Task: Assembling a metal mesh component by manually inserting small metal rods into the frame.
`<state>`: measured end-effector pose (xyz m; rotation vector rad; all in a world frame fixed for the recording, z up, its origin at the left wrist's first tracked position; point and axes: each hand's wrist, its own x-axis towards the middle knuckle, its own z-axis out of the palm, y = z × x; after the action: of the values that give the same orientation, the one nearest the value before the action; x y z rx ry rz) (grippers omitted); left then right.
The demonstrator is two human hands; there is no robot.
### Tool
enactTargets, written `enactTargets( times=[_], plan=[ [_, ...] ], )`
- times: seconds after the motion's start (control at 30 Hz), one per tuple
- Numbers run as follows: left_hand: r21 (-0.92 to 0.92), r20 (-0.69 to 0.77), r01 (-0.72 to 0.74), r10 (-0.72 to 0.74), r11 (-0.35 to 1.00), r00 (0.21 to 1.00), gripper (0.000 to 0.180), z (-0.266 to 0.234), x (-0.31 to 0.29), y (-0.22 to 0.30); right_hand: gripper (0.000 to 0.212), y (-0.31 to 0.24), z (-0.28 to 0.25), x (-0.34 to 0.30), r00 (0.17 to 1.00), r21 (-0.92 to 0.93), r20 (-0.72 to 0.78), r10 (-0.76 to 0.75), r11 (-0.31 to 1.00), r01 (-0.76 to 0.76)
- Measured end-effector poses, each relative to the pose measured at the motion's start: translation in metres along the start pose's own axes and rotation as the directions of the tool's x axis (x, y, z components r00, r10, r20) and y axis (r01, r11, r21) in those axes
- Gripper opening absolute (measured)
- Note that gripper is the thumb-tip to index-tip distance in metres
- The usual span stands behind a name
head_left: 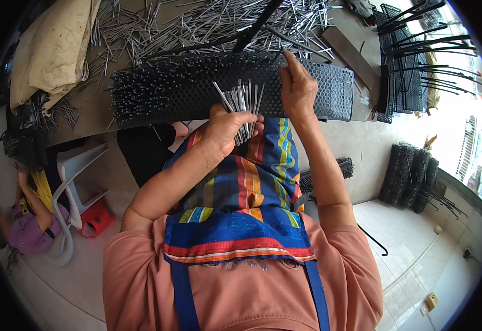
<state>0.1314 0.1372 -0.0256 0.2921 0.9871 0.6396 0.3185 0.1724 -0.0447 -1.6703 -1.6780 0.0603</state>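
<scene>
My left hand (221, 131) is closed around a bundle of thin silvery rods (243, 102), which fan out upward in front of the panel's near edge. A long black perforated panel (333, 96) lies across the table edge before me. Its left part bristles with upright short rods (136, 96), while the holes toward the right end are bare. Over the panel's right half, my right hand (299, 91) is pinched together near the far edge. Whatever its fingertips hold is too small to make out. A black bar (255, 27) slants down to the panel's far side.
Many loose rods (180, 27) cover the table behind the panel. A tan sack (59, 47) lies far left, a flat bar (351, 58) far right. Black perforated pieces with long handles (412, 60) stand at right, more bristly stacks (409, 179) below. Another person (34, 223) sits left beside a chair (67, 193).
</scene>
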Motion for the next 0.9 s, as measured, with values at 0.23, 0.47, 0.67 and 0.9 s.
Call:
enactTargets(
  times=[0.23, 0.47, 0.67, 0.9],
  plan=[
    [0.029, 0.004, -0.014, 0.014, 0.999, 1.0, 0.021, -0.004, -0.004, 0.002, 0.043, -0.009, -0.001, -0.001, 0.965, 0.171, 0.059, 0.255, 0.95, -0.261],
    [0.023, 0.021, -0.034, 0.034, 0.999, 0.999, 0.02, -0.005, -0.007, 0.004, 0.023, 0.004, 0.015, 0.029, 0.944, -0.101, 0.148, 0.296, 0.954, -0.284],
    [0.016, 0.039, -0.033, 0.032, 0.999, 0.999, 0.019, -0.009, -0.008, 0.009, 0.015, 0.001, 0.022, 0.024, 0.975, -0.209, 0.129, 0.18, 0.966, -0.15],
    [0.04, 0.071, -0.041, 0.038, 0.998, 0.997, 0.019, -0.012, -0.007, 0.012, 0.012, 0.009, 0.029, 0.03, 0.993, -0.122, -0.036, 0.11, 0.986, -0.113]
  ],
)
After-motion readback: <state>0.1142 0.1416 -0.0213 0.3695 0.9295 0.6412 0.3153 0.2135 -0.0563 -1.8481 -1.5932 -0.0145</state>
